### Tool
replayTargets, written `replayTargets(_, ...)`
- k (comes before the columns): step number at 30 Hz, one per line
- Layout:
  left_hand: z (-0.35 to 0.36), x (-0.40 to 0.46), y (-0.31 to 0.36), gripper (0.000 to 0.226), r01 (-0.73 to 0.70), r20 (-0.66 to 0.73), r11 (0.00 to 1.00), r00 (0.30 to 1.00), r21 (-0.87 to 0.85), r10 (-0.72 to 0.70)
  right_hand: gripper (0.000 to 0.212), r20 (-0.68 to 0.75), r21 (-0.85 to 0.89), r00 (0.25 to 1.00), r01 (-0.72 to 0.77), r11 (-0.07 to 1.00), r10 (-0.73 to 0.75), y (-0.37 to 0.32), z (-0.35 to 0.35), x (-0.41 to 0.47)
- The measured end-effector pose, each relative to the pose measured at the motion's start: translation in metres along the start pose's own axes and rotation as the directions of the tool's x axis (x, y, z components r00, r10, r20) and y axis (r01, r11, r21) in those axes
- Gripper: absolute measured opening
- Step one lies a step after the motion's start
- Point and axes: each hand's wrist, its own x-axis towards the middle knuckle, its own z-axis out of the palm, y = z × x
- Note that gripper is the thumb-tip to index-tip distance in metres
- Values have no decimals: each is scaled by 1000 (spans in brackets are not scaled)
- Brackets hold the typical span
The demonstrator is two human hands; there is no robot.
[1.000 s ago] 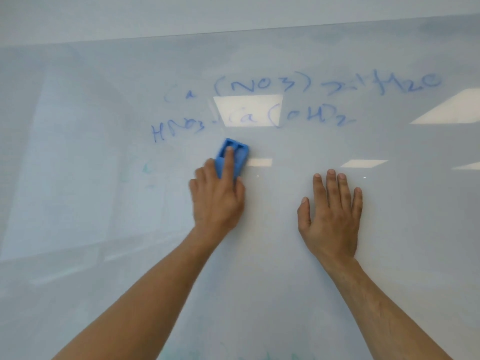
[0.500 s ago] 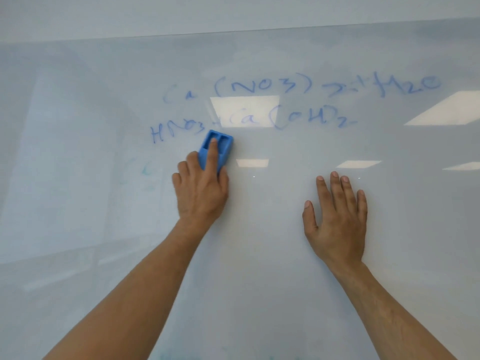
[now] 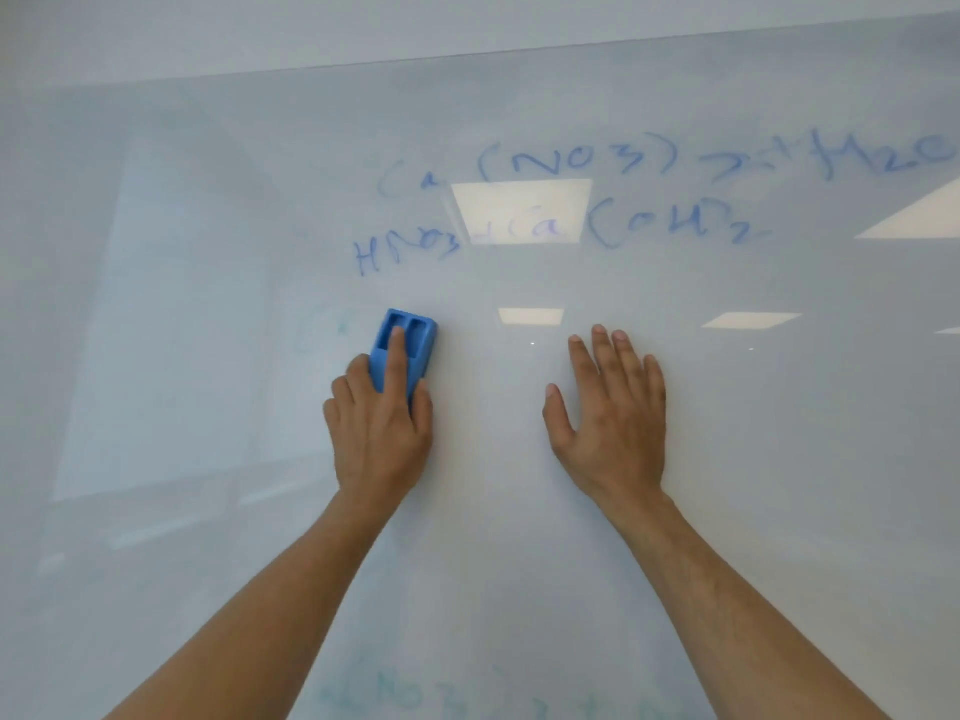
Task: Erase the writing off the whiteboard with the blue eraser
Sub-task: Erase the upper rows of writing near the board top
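A glossy whiteboard (image 3: 182,330) fills the view. Two lines of blue writing (image 3: 571,200) run across its upper middle, partly smeared. My left hand (image 3: 379,428) presses the blue eraser (image 3: 410,340) flat against the board, index finger resting in the eraser's groove. The eraser sits just below the "HNO3" (image 3: 405,252) at the left end of the lower line, not touching it. My right hand (image 3: 613,413) lies flat on the board with fingers spread, holding nothing, to the right of the eraser.
Faint greenish traces of older writing (image 3: 415,693) show near the bottom of the board and left of the eraser. Ceiling light reflections (image 3: 522,210) glare over part of the writing. The board's top edge (image 3: 467,57) meets a pale wall.
My left hand with the eraser slid left and up toward the lower line, then came back down slightly. My right hand stayed flat in about the same place.
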Motion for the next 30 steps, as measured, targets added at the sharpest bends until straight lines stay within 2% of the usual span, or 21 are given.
replayTargets(1, 0, -15, 1, 57, -127, 10, 992, 992, 18, 127, 54, 11, -18, 1000, 4, 1000, -3, -8, 5, -2)
replayTargets(3, 1, -37, -4, 57, -359, 36, 932, 933, 48, 357, 55, 14, -79, 1000, 14, 997, -13, -14, 13, -8)
replayTargets(4, 1, -40, -12, 57, -428, 50, 902, 904, 59, 425, 56, 8, -94, 1000, 16, 995, -16, -14, 16, -11)
replayTargets(6, -1, -31, -30, 56, -467, 61, 881, 884, 74, 463, 57, -3, -101, 1000, 22, 995, -22, -11, 18, -12)
replayTargets(8, -6, -16, -48, 56, -384, 55, 919, 923, 87, 381, 57, 1, -105, 1000, 31, 994, -31, -10, 19, -12)
replayTargets(12, -14, 24, -92, 59, -88, 51, 991, 995, 98, 83, 58, 14, -110, 1000, 24, 994, -23, -14, 20, -13)
replayTargets(15, -15, 54, -113, 56, 113, 31, 991, 993, 76, -116, 59, -1, -115, 1000, 17, 993, -18, -13, 22, -14)
replayTargets(17, -13, 70, -114, 57, 265, 12, 963, 964, 46, -266, 58, -15, -119, 1000, 22, 993, -24, -14, 23, -14)
replayTargets(19, -10, 74, -104, 57, 340, 6, 940, 940, 24, -341, 58, -17, -127, 1000, 24, 992, -26, -15, 24, -13)
replayTargets(20, -10, 74, -96, 57, 334, 5, 942, 942, 14, -334, 58, -16, -131, 1000, 23, 991, -25, -15, 23, -13)
replayTargets(22, -10, 70, -79, 59, 238, 7, 971, 971, -7, -238, 59, -6, -138, 1000, 20, 990, -21, -17, 23, -13)
replayTargets(25, -7, 53, -51, 60, -49, 30, 998, 998, -31, 50, 60, 11, -143, 1000, 18, 990, -16, -17, 22, -14)
replayTargets(27, -6, 39, -35, 59, -267, 59, 964, 962, -20, 268, 60, 15, -140, 1000, 14, 990, -12, -16, 22, -13)
replayTargets(30, -6, 31, -36, 59, -506, 106, 862, 858, 7, 503, 60, 23, -138, 1000, 15, 990, -12, -15, 21, -12)
